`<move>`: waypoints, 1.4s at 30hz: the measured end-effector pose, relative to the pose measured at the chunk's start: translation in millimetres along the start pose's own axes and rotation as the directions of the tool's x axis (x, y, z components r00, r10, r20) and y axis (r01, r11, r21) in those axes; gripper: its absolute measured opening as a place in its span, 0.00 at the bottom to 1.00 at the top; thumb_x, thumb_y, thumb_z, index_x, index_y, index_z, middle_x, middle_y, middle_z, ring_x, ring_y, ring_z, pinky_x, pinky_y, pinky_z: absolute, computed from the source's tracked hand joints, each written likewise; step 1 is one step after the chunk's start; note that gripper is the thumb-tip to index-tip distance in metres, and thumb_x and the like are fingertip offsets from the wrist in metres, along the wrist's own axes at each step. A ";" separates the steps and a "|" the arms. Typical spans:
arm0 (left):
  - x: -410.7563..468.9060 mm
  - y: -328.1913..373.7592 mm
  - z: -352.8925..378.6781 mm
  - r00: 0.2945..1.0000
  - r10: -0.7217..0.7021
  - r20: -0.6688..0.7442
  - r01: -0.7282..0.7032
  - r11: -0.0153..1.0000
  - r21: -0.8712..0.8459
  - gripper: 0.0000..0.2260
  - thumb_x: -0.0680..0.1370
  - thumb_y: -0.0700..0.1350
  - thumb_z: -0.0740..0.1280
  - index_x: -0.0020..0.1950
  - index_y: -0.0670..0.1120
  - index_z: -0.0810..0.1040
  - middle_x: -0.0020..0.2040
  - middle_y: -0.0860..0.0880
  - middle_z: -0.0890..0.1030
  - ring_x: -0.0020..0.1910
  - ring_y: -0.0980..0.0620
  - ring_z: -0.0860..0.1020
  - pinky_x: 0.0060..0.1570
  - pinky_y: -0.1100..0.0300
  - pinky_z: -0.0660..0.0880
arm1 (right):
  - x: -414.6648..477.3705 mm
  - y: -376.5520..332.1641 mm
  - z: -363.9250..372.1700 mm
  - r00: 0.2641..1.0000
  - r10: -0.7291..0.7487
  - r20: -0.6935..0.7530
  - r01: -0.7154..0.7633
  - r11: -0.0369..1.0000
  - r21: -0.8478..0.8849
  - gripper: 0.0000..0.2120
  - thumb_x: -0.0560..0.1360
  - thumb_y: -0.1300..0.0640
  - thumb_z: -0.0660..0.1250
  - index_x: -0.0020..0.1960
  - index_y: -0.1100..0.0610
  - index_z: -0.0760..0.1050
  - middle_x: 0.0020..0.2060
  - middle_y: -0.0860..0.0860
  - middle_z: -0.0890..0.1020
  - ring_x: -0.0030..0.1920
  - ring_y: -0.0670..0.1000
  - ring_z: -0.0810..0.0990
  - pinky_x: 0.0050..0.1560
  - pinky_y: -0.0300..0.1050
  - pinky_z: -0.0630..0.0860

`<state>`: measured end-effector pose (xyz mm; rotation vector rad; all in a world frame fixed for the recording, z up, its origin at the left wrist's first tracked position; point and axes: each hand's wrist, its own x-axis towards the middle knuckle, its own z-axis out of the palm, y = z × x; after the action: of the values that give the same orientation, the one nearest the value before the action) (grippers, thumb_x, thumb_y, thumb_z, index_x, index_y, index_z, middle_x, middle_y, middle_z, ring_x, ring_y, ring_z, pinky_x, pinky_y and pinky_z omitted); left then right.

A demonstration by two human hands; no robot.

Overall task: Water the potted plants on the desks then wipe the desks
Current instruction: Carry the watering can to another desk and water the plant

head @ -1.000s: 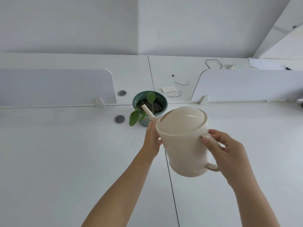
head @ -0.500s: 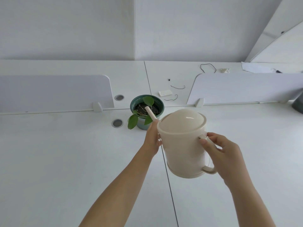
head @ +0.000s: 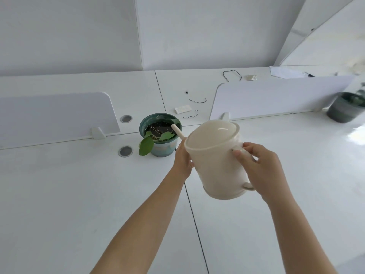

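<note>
Step in hand, my read: watering the first plant. Wiping not started.

You hold the watering can [head: 217,161] in the air, tipped toward 10 o'clock. The spout [head: 177,132] tip is over the soil of the green pot [head: 158,144]. That pot sits on the desk [head: 59,194] at 10 o'clock from the can, at the divider line.

Right hand [head: 260,171]: fingers curled round the handle, thumb on its top end. Left hand [head: 182,160]: pressed against the can's wall below the spout root. Its fingers are behind the body, so I cannot tell whether they wrap it or lie flat.

Next move calls for holding the spout inside the rim, pouring slowly, then levelling the can before swinging it away. A second pot [head: 344,108] waits at 2 o'clock, well apart.

Unclear:
- No stream visible, so I cannot tell whether water is flowing.
- The domed lid hides the fill level.
- The second pot is blurred and cut by the frame edge.
- The white scrap [head: 182,109] at 12 o'clock beyond the green pot could be paper or cloth.
</note>
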<state>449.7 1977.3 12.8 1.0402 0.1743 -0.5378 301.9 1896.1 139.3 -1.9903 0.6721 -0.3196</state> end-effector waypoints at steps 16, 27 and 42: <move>-4.7 1.8 -21.3 0.996 0.080 0.025 -0.076 0.987 -0.140 0.08 0.77 0.45 0.60 0.38 0.48 0.74 0.34 0.50 0.75 0.37 0.51 0.72 0.40 0.57 0.69 | 7.0 -3.0 12.6 0.988 -0.096 0.117 0.101 0.994 -0.030 0.09 0.74 0.54 0.66 0.35 0.50 0.72 0.45 0.29 0.70 0.51 0.55 0.77 0.51 0.61 0.76; -37.3 -8.3 -45.0 0.997 -0.007 -0.081 0.007 1.000 0.002 0.07 0.77 0.47 0.61 0.50 0.46 0.73 0.39 0.49 0.74 0.37 0.52 0.73 0.32 0.63 0.73 | -20.6 35.3 0.7 0.990 0.000 0.143 -0.015 0.994 0.104 0.06 0.74 0.60 0.65 0.38 0.58 0.75 0.56 0.45 0.75 0.48 0.54 0.78 0.21 0.30 0.71; -110.7 -59.2 -91.9 0.979 -0.020 -0.201 0.021 1.000 0.000 0.16 0.79 0.46 0.59 0.66 0.46 0.68 0.45 0.45 0.74 0.45 0.47 0.75 0.43 0.54 0.76 | -58.8 138.7 2.6 0.950 0.125 0.287 -0.163 0.980 0.112 0.06 0.75 0.61 0.64 0.40 0.55 0.78 0.45 0.44 0.80 0.49 0.45 0.77 0.45 0.33 0.68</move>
<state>335.3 2070.4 -36.7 1.0958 0.3637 -0.4508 210.4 1880.3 20.7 -1.8012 0.5948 0.0069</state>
